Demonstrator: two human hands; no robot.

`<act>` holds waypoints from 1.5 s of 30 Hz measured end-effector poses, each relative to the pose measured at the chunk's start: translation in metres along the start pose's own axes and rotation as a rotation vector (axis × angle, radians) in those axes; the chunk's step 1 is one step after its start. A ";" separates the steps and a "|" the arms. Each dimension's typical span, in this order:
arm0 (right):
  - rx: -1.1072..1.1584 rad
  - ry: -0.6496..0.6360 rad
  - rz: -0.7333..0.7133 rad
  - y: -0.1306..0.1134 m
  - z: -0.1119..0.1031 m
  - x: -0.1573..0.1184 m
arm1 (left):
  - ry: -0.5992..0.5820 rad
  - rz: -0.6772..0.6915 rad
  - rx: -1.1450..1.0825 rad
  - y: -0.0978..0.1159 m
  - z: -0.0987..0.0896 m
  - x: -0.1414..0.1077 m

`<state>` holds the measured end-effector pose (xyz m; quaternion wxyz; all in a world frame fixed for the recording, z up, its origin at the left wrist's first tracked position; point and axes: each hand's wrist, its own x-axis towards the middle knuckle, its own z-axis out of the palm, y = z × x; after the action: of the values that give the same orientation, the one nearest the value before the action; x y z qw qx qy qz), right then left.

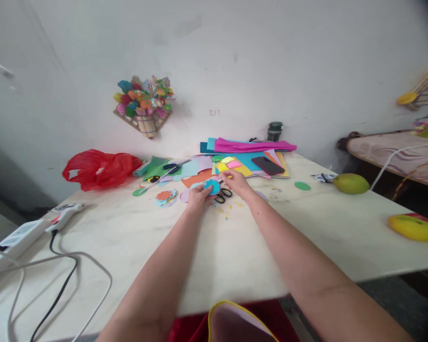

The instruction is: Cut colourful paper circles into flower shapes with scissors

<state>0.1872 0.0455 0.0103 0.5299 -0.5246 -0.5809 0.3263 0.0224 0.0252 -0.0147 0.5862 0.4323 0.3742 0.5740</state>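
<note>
A blue scallop-edged paper flower (212, 186) is pinched between the thumb and fingers of my left hand (197, 195). To its right, my right hand (237, 183) is closed, fingertips together close to the flower's edge; whatever they hold is too small to make out. Black-handled scissors (223, 195) lie on the table between my hands, with tiny yellow and blue paper scraps (231, 207) in front. Left of my left hand sits a pile of cut paper flowers (166, 196), orange on top. Yellow and pink paper pieces (230, 164) lie just beyond my right hand.
Coloured paper sheets (189, 168), a second pair of scissors (171, 167) and a phone (268, 166) lie behind. At left are a red plastic bag (100, 168), a glue gun (67, 214), a power strip (17, 237) and loose cables. Two mangoes (351, 183) rest at right.
</note>
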 end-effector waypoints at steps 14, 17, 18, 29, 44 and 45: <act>0.183 -0.232 0.220 -0.006 0.003 -0.016 | -0.004 -0.027 0.131 0.005 0.002 -0.003; 0.149 -0.221 0.185 -0.007 0.005 -0.016 | 0.003 -0.035 0.148 0.005 0.001 -0.002; 0.137 -0.215 0.176 -0.008 0.005 -0.016 | 0.006 -0.037 0.150 0.005 0.002 -0.002; 0.140 -0.174 0.196 -0.013 0.005 -0.016 | -0.025 -0.071 0.115 0.007 -0.001 -0.003; 0.100 -0.146 0.156 -0.006 0.008 -0.013 | -0.037 -0.104 0.048 0.009 0.001 -0.002; 0.096 -0.144 0.154 -0.007 0.008 -0.013 | -0.058 -0.098 0.057 0.009 0.000 -0.003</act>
<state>0.1766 0.0329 0.0114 0.4846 -0.5168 -0.5594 0.4303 0.0191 0.0222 -0.0063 0.6115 0.4465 0.3939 0.5211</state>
